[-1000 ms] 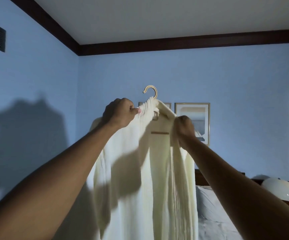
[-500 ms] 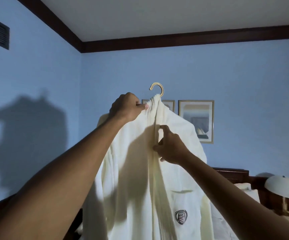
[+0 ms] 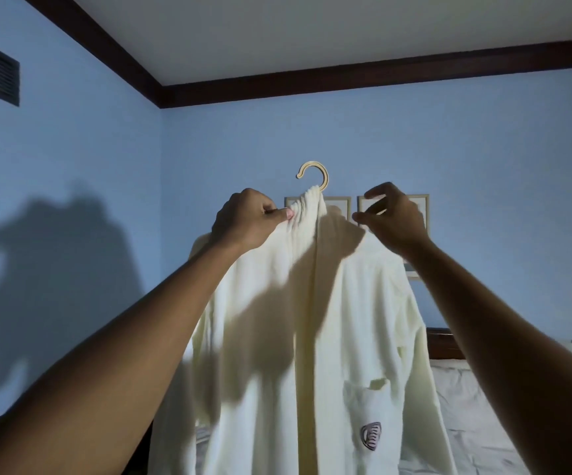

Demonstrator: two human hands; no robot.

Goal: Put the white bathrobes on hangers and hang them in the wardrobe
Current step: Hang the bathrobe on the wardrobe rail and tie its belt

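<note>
The white bathrobe (image 3: 315, 337) hangs at arm's height in front of the blue wall, draped over a hanger whose hook (image 3: 313, 174) stands clear above the collar. The left hand (image 3: 246, 222) pinches the bunched collar just below the hook and bears the weight; the right hand (image 3: 392, 219) hovers by the right shoulder, fingers loosely curled, grasping nothing. Judgement: square that shoulder on the hanger first, keeping the collar pinch firm, since no wardrobe is in view.
</note>
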